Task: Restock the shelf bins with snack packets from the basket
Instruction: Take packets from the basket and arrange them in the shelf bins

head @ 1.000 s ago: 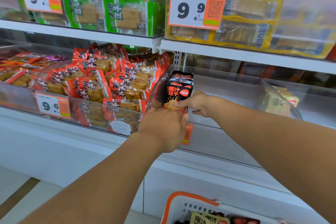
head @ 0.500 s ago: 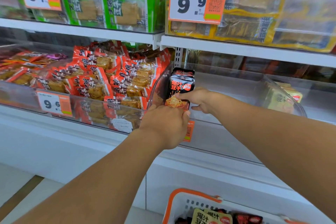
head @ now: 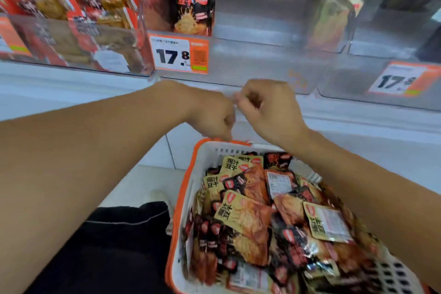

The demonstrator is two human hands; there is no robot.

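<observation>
Black snack packets [head: 250, 217] heaped in orange-rimmed basket [head: 181, 198], low in view. 1 packet [head: 194, 5] stands upright at left end of clear bin [head: 262, 64], behind 17.8 tag [head: 180, 55]; 0.5 s ago both hands steadied it there. We now see left hand [head: 210, 114] and right hand [head: 267, 107] withdrawn below bin, above basket's far rim, fingers loosely curled, holding nothing. We judge placement done, next pickup due.
</observation>
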